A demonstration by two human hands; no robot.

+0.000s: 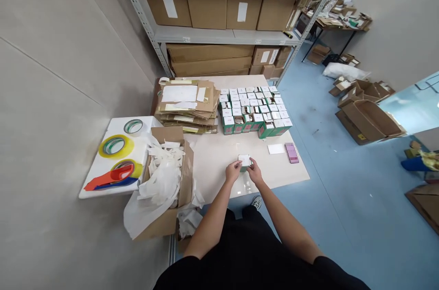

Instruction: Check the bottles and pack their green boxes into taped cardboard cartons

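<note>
Near the table's front edge stands a small box (244,160) with a white top and a green side. My left hand (233,171) grips it at its left, and my right hand (254,171) closes on its right side. Fingers of both hands rest on the upper edges. Beyond it, rows of similar white-and-green small boxes (236,104) stand together, some with their tops open. A white card (276,148) lies to the right of my hands, beside a blurred purple item (291,153).
Flattened cardboard (206,98) is stacked at the table's left. A carton (187,173) of white packing scraps stands beside it, next to a white surface (103,162) with tape rolls (109,146) and a red tape dispenser (113,176). Metal shelving (206,34) rises behind; open cartons (370,114) lie on the right floor.
</note>
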